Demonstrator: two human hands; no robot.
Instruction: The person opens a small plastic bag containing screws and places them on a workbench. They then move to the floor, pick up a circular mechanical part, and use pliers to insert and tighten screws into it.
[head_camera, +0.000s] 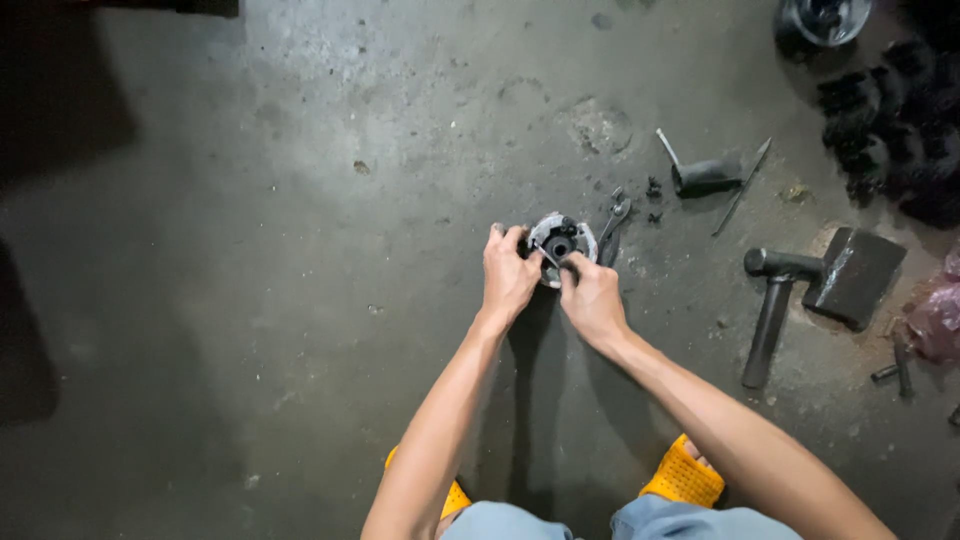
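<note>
A round grey metal part (562, 238) with a dark hub lies on the concrete floor. My left hand (507, 272) grips its left rim. At the near right edge of the part, my right hand (590, 297) pinches a thin dark tool or pin; what exactly it is stays too small to tell. Both arms reach forward from my knees.
A small spanner (612, 222) lies just right of the part. Farther right are a dark cylinder with a rod (703, 175), a thin rod (742, 186), a hammer (772, 305), a metal block (857, 275) and dark parts (890, 130). My yellow sandals (684, 473) show below.
</note>
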